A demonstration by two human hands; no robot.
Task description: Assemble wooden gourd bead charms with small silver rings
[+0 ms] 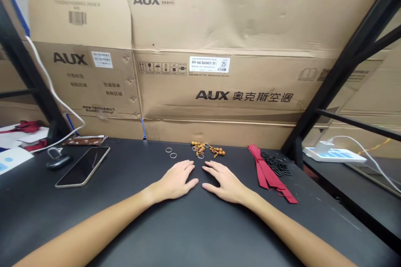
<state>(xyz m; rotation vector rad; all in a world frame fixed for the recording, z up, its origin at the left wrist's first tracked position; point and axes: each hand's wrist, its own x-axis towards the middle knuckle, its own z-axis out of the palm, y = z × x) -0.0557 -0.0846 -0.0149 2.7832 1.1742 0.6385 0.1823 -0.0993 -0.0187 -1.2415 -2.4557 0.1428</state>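
Note:
My left hand [177,180] lies flat, palm down, on the black table [131,217], fingers stretched out and holding nothing. My right hand [224,181] rests the same way just beside it, fingers apart, empty. A little beyond the fingertips lies a small heap of brown wooden beads with metal rings [206,149]. Two loose metal rings [171,152] lie to the left of the beads. Red ribbons [266,172] lie to the right of my right hand, with a pile of black plastic pieces [278,164] next to them.
A phone [83,166] lies face up at the left, a dark small device [58,159] beside it. Large AUX cardboard boxes [219,71] wall off the back. A black rack post [338,71] slants at the right; a white power strip [333,154] lies beyond it.

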